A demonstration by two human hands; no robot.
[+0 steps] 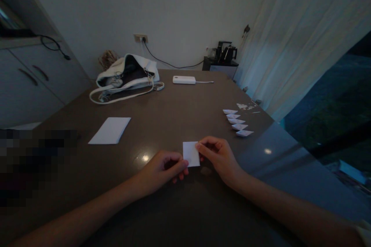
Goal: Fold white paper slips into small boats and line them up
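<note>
A small white rectangle of paper (191,153) is held just over the table by both hands. My left hand (169,166) pinches its lower left corner between thumb and fingers. At the upper right edge, my right hand (218,156) grips the same paper with thumb and forefinger. To the right stands a row of several folded paper boats (238,121). A stack of white paper sheets (110,131) lies on the left. Whether the held piece has several layers I cannot tell.
The dark table (162,117) also bears an open white handbag (130,73) at the back left, a white power bank (184,80) with a short cable, and torn paper scraps (245,106) near the right edge. Beyond it, a kettle (228,53) stands by the curtain (269,50).
</note>
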